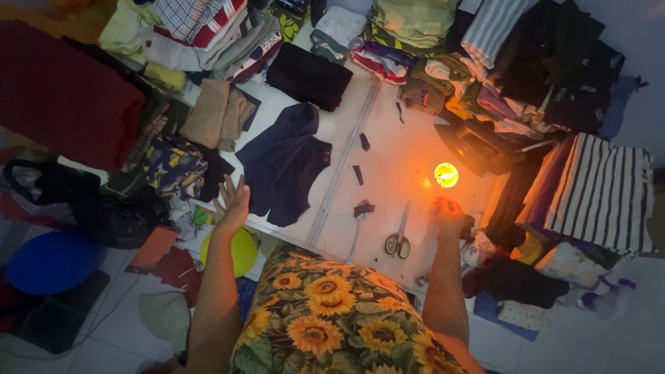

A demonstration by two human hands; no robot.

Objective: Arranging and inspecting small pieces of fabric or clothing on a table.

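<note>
Orange flame (pixel 446 174) glows above the right hand (pixel 450 216), over the pale table (pixel 388 159). What carries the flame is too small to tell; the right fingers are bunched together just under the glow, seemingly pinched on it. Left hand (pixel 233 203) hovers at the table's left edge, palm down, fingers spread apart, holding nothing, just beside a navy garment (pixel 282 163) lying flat on the table.

Scissors (pixel 400 239) lie on the table left of the right hand, near but not touching it, blades pointing away from the person. Small dark fabric scraps (pixel 359 173) are scattered between the navy garment and the flame.

Black folded cloth (pixel 309 76) sits farther back on the table. Piles of folded clothes (pixel 415 41) line the far edge. Striped fabric (pixel 599 190) hangs at the right, well apart from the flame. Tan folded cloth (pixel 220 114) lies left of the navy garment. Dark red cloth (pixel 66 93) fills the far left. Blue stool (pixel 52 262) stands on the floor at lower left. Sunflower-print dress (pixel 332 318) covers the person at bottom centre.
</note>
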